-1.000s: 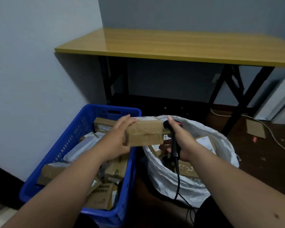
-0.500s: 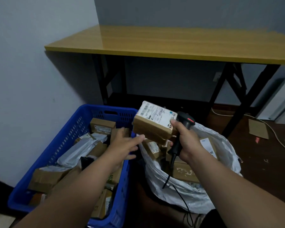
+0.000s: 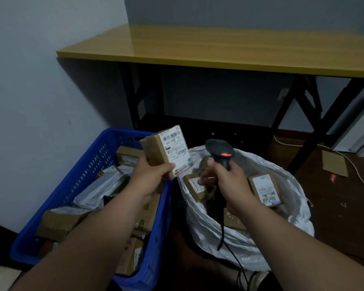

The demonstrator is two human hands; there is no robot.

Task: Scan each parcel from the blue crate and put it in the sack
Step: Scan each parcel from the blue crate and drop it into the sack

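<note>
Left hand (image 3: 150, 177) grips a brown cardboard parcel (image 3: 166, 152) by its lower end, thumb across the near face, holding it upright above the blue crate's (image 3: 86, 164) right rim. Parcel's long axis runs roughly vertical, tilted slightly left at the top; its white shipping label (image 3: 176, 150) faces right and toward the camera. Right hand (image 3: 229, 183) is wrapped round the handle of a black corded scanner (image 3: 220, 153), red light showing on the head, held over the mouth of the white sack (image 3: 282, 217). Key relation: parcel sits left of and a little above the scanner head, near but apart; the scanner's window appears to point forward and away, not at the label, so the next move likely needs the head turned left or the label swung in front of it. Judged step: scan not yet made on this parcel. Label text mostly blurred; 1 barcode strip along the top, a line that might read "501-P…" below, smaller print unreadable. No brand legible. A carton in the crate (image 3: 147, 213) shows green digits, possibly "402". 2 labelled parcels lie in the sack, 1 at right (image 3: 265, 190) with a barcode at its lower edge, text too small. Crate holds more boxes and grey poly mailers.
</note>
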